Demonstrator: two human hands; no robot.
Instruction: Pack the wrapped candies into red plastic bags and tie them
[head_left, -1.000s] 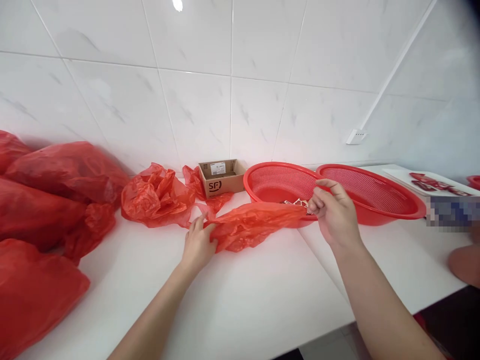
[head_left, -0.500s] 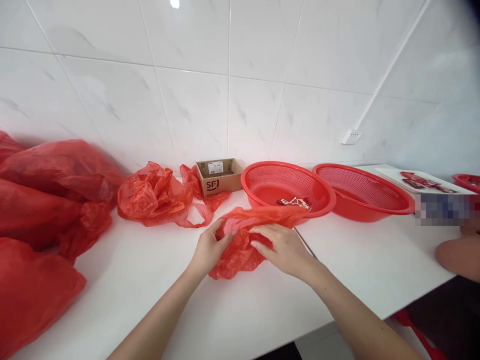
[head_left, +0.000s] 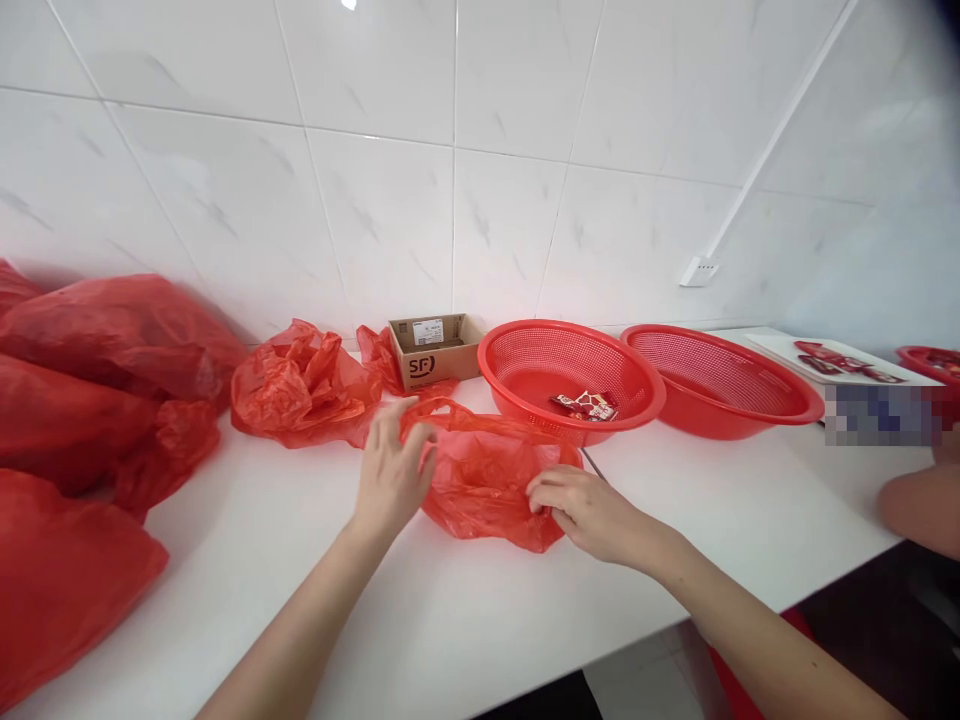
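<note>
Right now both hands are on one red plastic bag point(head_left: 487, 475) that lies crumpled on the white counter point(head_left: 480, 620), roughly centre frame. Left hand point(head_left: 390, 475) sits at the bag's 9 o'clock edge, fingers spread and loosely curled onto the plastic, thumb near the handle loop; looks like a light hold or press more than a firm pinch. Right hand point(head_left: 589, 510) is at the bag's 4 o'clock corner, fingertips closed on the film, pinching it.

Step in hand, as I judge it: working the bag open or flattening it, hands at opposite sides pulling the film apart. Next move would call for keeping both holds on separate layers (thin film, slips and clings easily) and finding the mouth between the handles.

Further back, at 12 to 1 o'clock of the bag, a red colander point(head_left: 571, 378) stands just beside it, a few small wrapped packets point(head_left: 589, 405) inside. A second red basket point(head_left: 720, 380) overlaps it at 3 o'clock. A small cardboard box point(head_left: 435, 350) sits at 11 o'clock against the tiled wall point(head_left: 375, 180), with a loose crumpled bag point(head_left: 300, 385) beside it. Filled red bags point(head_left: 90, 400) pile up far at 9 o'clock. Another person's arm point(head_left: 919, 505) shows at the right edge, well apart.
</note>
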